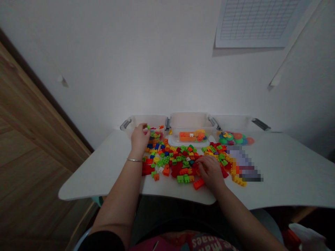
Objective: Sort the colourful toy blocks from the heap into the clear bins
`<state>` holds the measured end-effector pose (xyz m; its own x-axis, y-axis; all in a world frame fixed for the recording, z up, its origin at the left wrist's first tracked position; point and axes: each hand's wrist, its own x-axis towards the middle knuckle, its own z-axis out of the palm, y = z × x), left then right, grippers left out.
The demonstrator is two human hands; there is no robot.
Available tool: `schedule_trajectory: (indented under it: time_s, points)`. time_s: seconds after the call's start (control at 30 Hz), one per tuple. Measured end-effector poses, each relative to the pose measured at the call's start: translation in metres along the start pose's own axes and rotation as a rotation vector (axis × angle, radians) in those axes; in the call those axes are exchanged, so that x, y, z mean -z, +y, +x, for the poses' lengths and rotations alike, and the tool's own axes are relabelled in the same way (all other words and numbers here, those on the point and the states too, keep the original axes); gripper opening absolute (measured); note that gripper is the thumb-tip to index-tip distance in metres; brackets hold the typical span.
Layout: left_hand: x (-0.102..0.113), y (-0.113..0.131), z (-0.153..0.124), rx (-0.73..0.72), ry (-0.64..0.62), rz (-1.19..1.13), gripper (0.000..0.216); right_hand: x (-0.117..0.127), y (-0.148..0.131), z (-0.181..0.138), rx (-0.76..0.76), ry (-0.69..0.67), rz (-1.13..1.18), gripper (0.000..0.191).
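My left hand (140,140) is over the left clear plastic bin (133,122), fingers curled, with a small green toy brick (148,127) showing between fingertips and thumb. Small colourful pieces (156,135) lie in that bin. My right hand (212,171) reaches into the spread of toy building bricks (180,160) on the white table. Its fingers are bent together beside a dark teal brick (192,162); what they hold, if anything, is hidden. An orange brick (199,184) lies just in front of that hand.
A middle clear bin (190,120) holds orange and other pieces and stands on a pale lid (174,142). The right bin (232,122) contains round colourful pieces. A blurred-out patch (243,164) covers something right of the bricks. The white table (89,174) backs onto a wall.
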<state>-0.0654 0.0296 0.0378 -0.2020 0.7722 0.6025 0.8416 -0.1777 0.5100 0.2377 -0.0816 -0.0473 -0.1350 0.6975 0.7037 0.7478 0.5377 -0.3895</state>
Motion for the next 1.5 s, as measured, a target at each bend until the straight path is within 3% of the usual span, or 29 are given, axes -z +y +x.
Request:
schedule_trajectory:
  time_s: [0.13,0.3,0.4,0.63,0.83,1.03,1.27,1.5]
  points:
    - [-0.001,-0.002,-0.001,-0.009,-0.012,-0.006,0.034,0.000,0.000,0.000,-0.007,0.001,0.010,0.016]
    - [-0.001,-0.006,-0.002,-0.036,0.018,-0.089,0.050,0.000,-0.001,0.000,-0.007,0.004,0.010,0.016]
    - [0.004,-0.003,-0.004,-0.069,-0.012,-0.075,0.046,0.000,-0.001,0.000,-0.003,0.004,0.014,0.016]
    - [0.013,0.031,-0.046,-0.288,-0.180,0.113,0.023,0.000,-0.001,0.000,-0.015,-0.010,0.018,0.015]
    - [0.012,0.057,-0.094,-0.347,-0.476,0.140,0.013,0.000,0.000,-0.001,-0.018,-0.022,0.012,0.015]
    - [0.012,0.061,-0.111,-0.392,-0.516,0.180,0.016,0.000,0.000,-0.001,-0.008,-0.025,-0.001,0.015]
    - [0.009,0.059,-0.118,-0.437,-0.604,0.119,0.039,-0.001,0.000,-0.001,-0.020,-0.038,0.004,0.014]
    - [0.004,0.060,-0.120,-0.505,-0.595,0.118,0.032,-0.001,0.000,-0.001,-0.037,-0.046,0.005,0.014]
